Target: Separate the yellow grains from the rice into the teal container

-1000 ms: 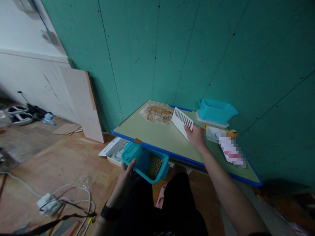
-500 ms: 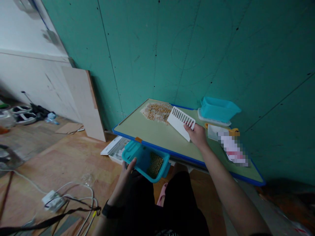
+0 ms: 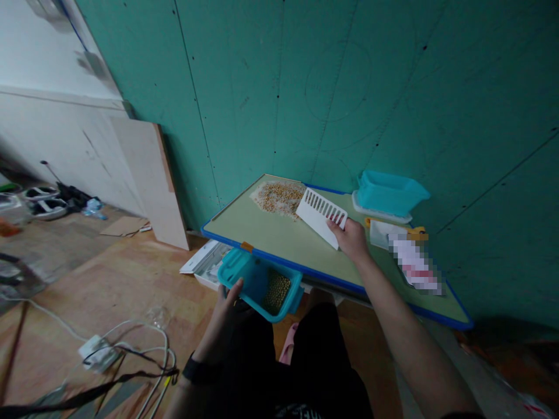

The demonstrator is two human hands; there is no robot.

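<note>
My left hand (image 3: 230, 299) is closed on the left end of a blue plastic container (image 3: 252, 286), held just below the table's front edge. Greenish round beans (image 3: 276, 291) lie in the container's right part. Over the table (image 3: 266, 231), my right hand (image 3: 350, 235) grips the end of a white slotted scraper (image 3: 321, 220). The scraper is tilted, and its far left end touches the edge of a spread of yellowish beans mixed with pale grains (image 3: 279, 198). My right thumb rests on its slotted part; the other fingers are partly hidden.
A second blue container (image 3: 388, 193) stands on a white lid at the table's back right. Nearer lie a clear bag with orange trim (image 3: 384, 234) and a blurred packet (image 3: 417, 265). A white open box (image 3: 208, 265) sits under the table; cables and a power strip (image 3: 98, 353) lie on the floor.
Almost nothing differs. The whole view has shifted very slightly, while both hands, the container and the scraper keep their places relative to the table.
</note>
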